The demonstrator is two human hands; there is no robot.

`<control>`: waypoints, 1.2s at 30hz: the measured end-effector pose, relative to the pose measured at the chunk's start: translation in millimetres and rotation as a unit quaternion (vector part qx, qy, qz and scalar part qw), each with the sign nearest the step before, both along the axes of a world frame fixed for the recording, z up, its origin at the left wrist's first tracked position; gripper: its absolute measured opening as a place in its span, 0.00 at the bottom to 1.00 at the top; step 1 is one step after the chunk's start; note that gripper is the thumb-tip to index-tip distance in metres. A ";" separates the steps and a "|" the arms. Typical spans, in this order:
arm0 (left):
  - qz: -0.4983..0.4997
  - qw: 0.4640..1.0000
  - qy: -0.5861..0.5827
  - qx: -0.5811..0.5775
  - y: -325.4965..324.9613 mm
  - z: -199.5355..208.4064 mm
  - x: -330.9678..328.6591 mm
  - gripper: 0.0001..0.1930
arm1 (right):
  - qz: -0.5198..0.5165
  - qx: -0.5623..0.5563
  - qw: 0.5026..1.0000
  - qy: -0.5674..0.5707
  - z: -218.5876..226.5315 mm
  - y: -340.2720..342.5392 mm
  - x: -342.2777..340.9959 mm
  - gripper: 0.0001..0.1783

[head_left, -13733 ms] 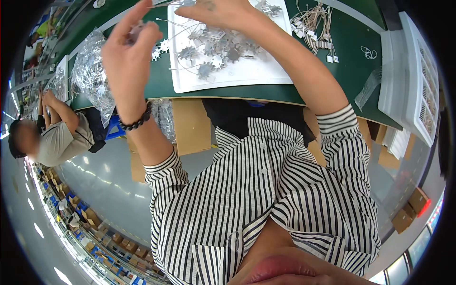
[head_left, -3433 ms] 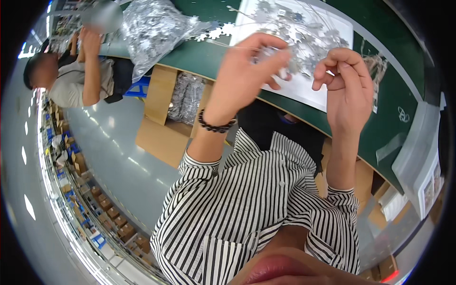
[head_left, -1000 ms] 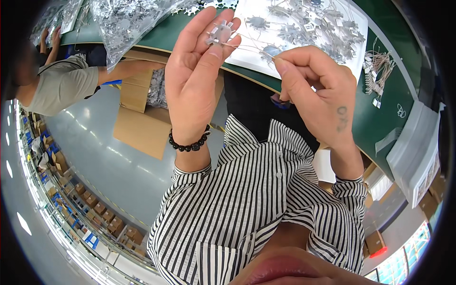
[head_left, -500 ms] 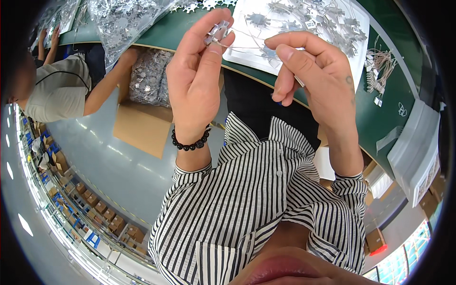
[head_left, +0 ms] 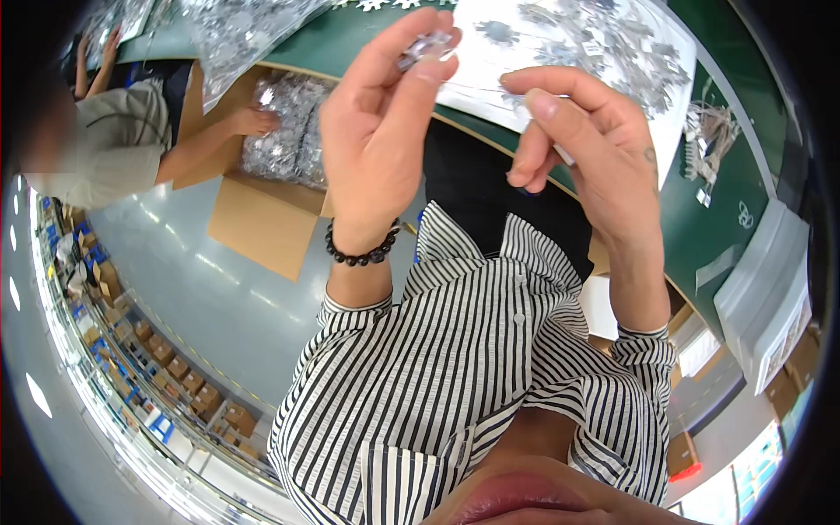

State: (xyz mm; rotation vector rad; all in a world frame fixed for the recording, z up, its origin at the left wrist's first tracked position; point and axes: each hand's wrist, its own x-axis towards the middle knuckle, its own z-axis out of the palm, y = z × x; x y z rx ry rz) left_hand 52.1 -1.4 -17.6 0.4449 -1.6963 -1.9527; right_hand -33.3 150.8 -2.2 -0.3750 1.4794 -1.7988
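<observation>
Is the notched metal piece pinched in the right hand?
No, the left hand pinches the notched metal piece between thumb and fingers.

The white tray (head_left: 477,66) before you looks like smooth plastic, and the toothed pieces (head_left: 652,66) on it look like bright metal. Left of the tray, your left hand (head_left: 376,131) pinches a shiny metallic piece (head_left: 427,50). Under the tray, the green tabletop (head_left: 687,245) is smooth with a soft sheen. To the tray's left, you have a clear, glossy, crinkled plastic bag (head_left: 236,35) and a matt cardboard box (head_left: 262,223). Your striped cloth shirt (head_left: 437,350) looks matt and puckered; your bracelet's beads (head_left: 359,259) gleam.
</observation>
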 end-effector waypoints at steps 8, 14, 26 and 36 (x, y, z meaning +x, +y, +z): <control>0.039 0.995 0.008 0.090 2.2 0.0 -2.2 0.15 | 0.017 0.050 0.995 0.086 -5.1 -8.2 5.9 0.14; 0.033 0.999 0.039 -0.013 11.3 6.5 6.4 0.17 | -0.011 -0.022 0.993 0.115 -3.9 -26.0 19.4 0.17; 0.025 0.997 0.056 0.037 11.3 -5.1 0.9 0.18 | -0.112 0.109 0.934 0.321 -13.4 -30.5 20.2 0.05; -0.050 0.966 0.134 0.215 5.3 -5.5 -1.2 0.27 | -0.071 0.055 0.914 0.395 -14.3 -29.3 10.2 0.02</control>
